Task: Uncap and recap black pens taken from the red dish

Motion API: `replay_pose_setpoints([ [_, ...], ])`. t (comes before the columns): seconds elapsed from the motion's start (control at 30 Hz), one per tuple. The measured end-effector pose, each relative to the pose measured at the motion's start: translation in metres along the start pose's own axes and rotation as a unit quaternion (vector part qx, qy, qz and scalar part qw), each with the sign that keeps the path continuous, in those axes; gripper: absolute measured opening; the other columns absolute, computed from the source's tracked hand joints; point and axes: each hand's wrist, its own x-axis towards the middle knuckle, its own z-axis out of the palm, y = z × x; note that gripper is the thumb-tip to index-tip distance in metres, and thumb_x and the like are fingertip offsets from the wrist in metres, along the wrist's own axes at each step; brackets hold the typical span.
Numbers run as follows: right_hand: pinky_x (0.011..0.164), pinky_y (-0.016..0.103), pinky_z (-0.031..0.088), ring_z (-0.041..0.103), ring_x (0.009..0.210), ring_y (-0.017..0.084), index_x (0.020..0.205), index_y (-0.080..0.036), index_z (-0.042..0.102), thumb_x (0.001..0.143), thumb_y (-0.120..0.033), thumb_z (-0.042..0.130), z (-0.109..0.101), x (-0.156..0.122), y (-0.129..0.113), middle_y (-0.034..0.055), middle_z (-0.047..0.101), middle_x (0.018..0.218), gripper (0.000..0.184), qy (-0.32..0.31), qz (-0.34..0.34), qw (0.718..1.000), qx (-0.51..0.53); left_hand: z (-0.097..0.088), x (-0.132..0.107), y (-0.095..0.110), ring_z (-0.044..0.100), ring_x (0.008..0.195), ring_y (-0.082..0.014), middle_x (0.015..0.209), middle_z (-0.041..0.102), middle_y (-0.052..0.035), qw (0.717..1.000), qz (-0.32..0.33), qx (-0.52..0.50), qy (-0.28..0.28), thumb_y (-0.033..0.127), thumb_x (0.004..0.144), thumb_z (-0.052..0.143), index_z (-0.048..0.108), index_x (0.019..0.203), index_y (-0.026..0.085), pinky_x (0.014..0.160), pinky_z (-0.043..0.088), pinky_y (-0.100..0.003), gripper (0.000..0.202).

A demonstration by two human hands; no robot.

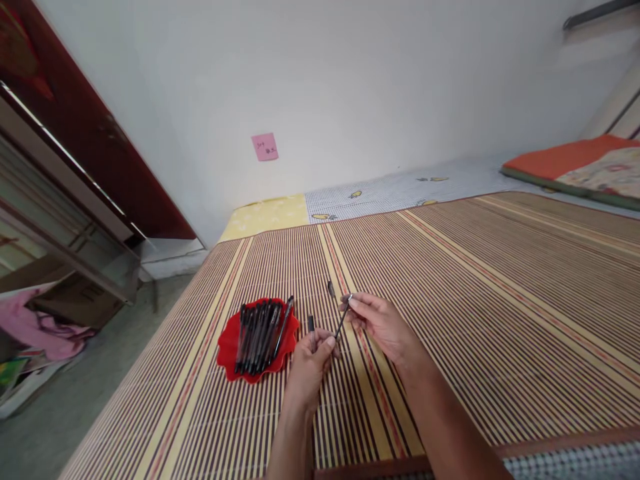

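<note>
A thin dark pen refill (341, 325) slants between my two hands, above the striped mat. My left hand (311, 363) pinches its lower end between thumb and fingers. My right hand (375, 320) has its fingertips closed around the upper end, where a small pale tip shows. Beside my left fingers a pen barrel with a black end (311, 325) stands out; whether the hand grips it or it lies behind, I cannot tell. A black pen cap (331, 289) lies on the mat just beyond my hands. Left of them, a red scalloped plate (227, 345) carries several black pens (260, 333).
The striped bamboo mat (450, 300) covers a bed against a white wall with a pink note (265, 147). Folded orange bedding (560, 160) lies at the far right. On the left are a dark red door (100, 133) and a pink cloth (50, 327) among boxes.
</note>
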Motion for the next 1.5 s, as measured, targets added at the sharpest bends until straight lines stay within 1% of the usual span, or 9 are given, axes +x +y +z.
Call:
replay_pose_setpoints([
  [0.2,0.056,0.025,0.043,0.055,0.06,0.012,0.087,-0.018,0.075,0.072,-0.043,0.078,0.002,0.003,0.009,0.0029,0.068,0.073,0.03,0.044,-0.02,0.997,-0.065,0.009,-0.003,0.001,0.043,0.054,-0.0074,0.06,0.058,0.0029,1.0,-0.008,-0.004,-0.005,0.042,0.067,0.083,0.062,0.072,0.016,0.053,0.03,-0.02,0.034],
  [0.37,0.053,0.026,0.039,0.051,0.053,0.012,0.08,-0.019,0.071,0.076,-0.042,0.07,-0.008,0.009,0.011,-0.0016,0.059,0.061,0.024,0.112,-0.054,0.98,-0.154,0.008,0.001,-0.003,0.025,0.042,-0.0033,0.061,0.059,0.0026,0.997,0.014,0.046,0.052,0.066,0.077,0.067,0.066,0.084,0.013,0.044,0.016,-0.021,0.053],
  [0.57,0.058,0.026,0.039,0.058,0.062,0.016,0.064,-0.019,0.063,0.081,-0.027,0.055,-0.015,0.055,0.008,0.0019,0.062,0.064,0.02,0.111,-0.043,0.869,-0.48,0.004,0.009,-0.01,0.034,0.037,-0.0039,0.066,0.067,-0.0033,0.998,0.014,0.004,0.063,0.071,0.083,0.051,0.065,0.099,0.008,0.04,0.018,-0.021,0.066],
  [0.7,0.055,0.028,0.03,0.054,0.058,0.016,0.052,-0.019,0.058,0.073,-0.018,0.062,-0.006,0.088,0.012,0.0029,0.057,0.057,0.022,0.114,-0.019,0.822,-0.557,0.002,0.011,-0.012,0.035,0.037,-0.0041,0.063,0.064,-0.0012,0.998,0.004,-0.013,0.062,0.063,0.078,0.06,0.065,0.094,0.008,0.038,0.019,-0.02,0.058],
  [0.87,0.057,0.028,0.032,0.06,0.065,0.019,0.066,-0.016,0.069,0.075,-0.018,0.066,0.0,0.105,0.023,0.0088,0.066,0.067,0.01,0.115,0.008,0.791,-0.6,0.001,0.012,-0.01,0.039,0.041,-0.0048,0.064,0.059,0.0026,0.997,-0.022,-0.035,0.064,0.059,0.07,0.07,0.065,0.098,0.009,0.036,0.023,-0.018,0.058],
  [1.07,0.064,0.026,0.039,0.067,0.076,0.02,0.072,-0.015,0.074,0.083,-0.014,0.058,-0.015,0.089,0.027,0.0096,0.072,0.076,0.019,0.088,-0.003,0.808,-0.583,0.001,0.011,-0.008,0.042,0.044,-0.007,0.058,0.053,0.0049,0.997,-0.014,-0.016,0.074,0.062,0.066,0.074,0.068,0.097,0.009,0.038,0.034,-0.019,0.061],
  [1.23,0.075,0.027,0.047,0.069,0.089,0.021,0.092,-0.017,0.077,0.085,-0.015,0.055,-0.025,0.048,0.027,0.0083,0.076,0.093,0.023,0.063,-0.031,0.837,-0.543,0.0,0.01,-0.006,0.039,0.038,-0.0069,0.048,0.044,0.0097,0.997,0.013,0.005,0.073,0.058,0.065,0.077,0.068,0.09,0.011,0.036,0.033,-0.019,0.054],
  [1.4,0.067,0.031,0.046,0.065,0.072,0.021,0.079,-0.021,0.072,0.085,-0.032,0.059,-0.004,-0.011,0.025,0.0037,0.071,0.075,0.017,-0.004,-0.051,0.897,-0.439,-0.001,0.012,-0.009,0.043,0.039,-0.0073,0.05,0.049,0.009,0.996,0.042,0.017,0.078,0.051,0.065,0.08,0.064,0.087,0.013,0.036,0.032,-0.019,0.046],
  [1.5,0.061,0.029,0.042,0.06,0.067,0.019,0.073,-0.022,0.067,0.079,-0.027,0.065,0.016,-0.035,0.024,0.0007,0.067,0.069,0.009,-0.046,-0.021,0.928,-0.369,0.0,0.013,-0.011,0.042,0.039,-0.0071,0.048,0.047,0.0102,0.995,0.055,0.018,0.082,0.052,0.066,0.079,0.064,0.089,0.014,0.037,0.033,-0.019,0.048],
])
